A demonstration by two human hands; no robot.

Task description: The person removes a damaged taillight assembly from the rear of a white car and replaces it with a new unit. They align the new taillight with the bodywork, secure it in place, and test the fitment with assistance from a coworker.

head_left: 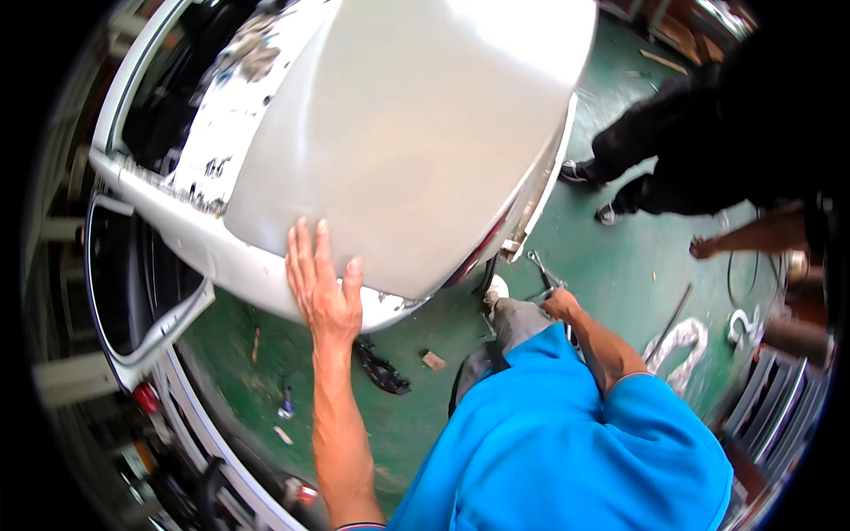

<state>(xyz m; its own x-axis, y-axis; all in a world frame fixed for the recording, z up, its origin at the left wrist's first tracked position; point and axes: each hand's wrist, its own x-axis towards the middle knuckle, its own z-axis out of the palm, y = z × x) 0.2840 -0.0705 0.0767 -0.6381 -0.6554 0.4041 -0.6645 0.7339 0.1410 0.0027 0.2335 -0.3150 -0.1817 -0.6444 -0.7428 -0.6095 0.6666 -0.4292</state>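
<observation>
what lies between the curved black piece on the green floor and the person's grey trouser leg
In the head view, a small, brown, block-shaped piece lies between them on the green floor.

The floor [637,257] is green. On it lie a black scrap [382,369], a small brown block [434,360], a little blue thing [286,407] and a crumpled white strip [695,336].

Car [226,261] across the top, co-worker [682,124] upper right.
The left hand [326,296] rests on the lid [407,150], left of centre; the right hand [560,305] holds a wrench [537,263], right of centre; a small block [434,360] lies on the floor [620,274].
</observation>
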